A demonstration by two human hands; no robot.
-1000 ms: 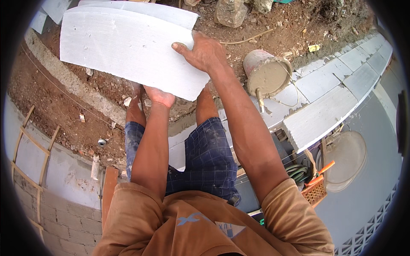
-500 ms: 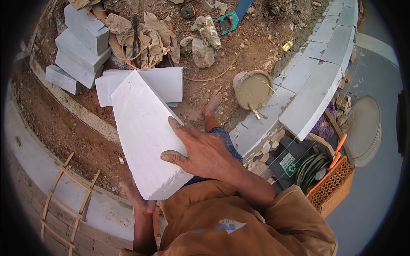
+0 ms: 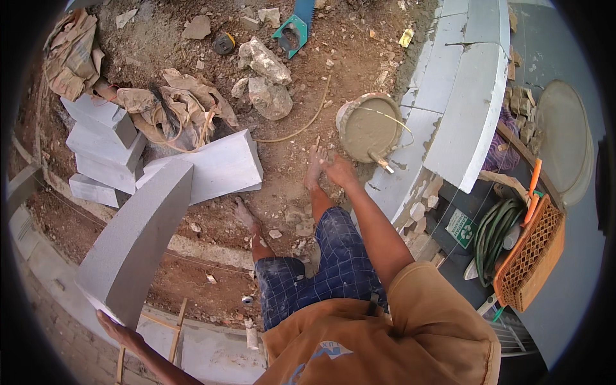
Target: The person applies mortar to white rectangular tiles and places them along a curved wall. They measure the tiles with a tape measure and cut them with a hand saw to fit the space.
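Note:
A long pale grey-white lightweight block (image 3: 138, 240) stands tilted at my left side. My left hand (image 3: 119, 330) bears against its lower end from beneath, its fingers partly hidden by the block. The upper end overlaps another white block (image 3: 228, 163) lying on the soil; I cannot tell whether they touch. My right hand (image 3: 341, 172) is off the block and stretched forward, close beside my bare foot (image 3: 314, 168) and the bucket of wet grey mortar (image 3: 369, 131). Its fingers are too small to read. A trowel handle (image 3: 383, 163) sticks out over the bucket's near rim.
A curved wall of white blocks (image 3: 465, 119) runs along the right. Several blocks (image 3: 106, 144) are stacked at left beside crumpled sacks (image 3: 186, 106). Rocks (image 3: 269, 96), a handsaw (image 3: 292, 35) and a tape measure (image 3: 224, 43) lie ahead. An orange basket (image 3: 529, 256) stands at right.
The block has swung left and turned from in front of my body. My right hand has let go of it and reached forward to the bucket. The view has shifted, showing my legs.

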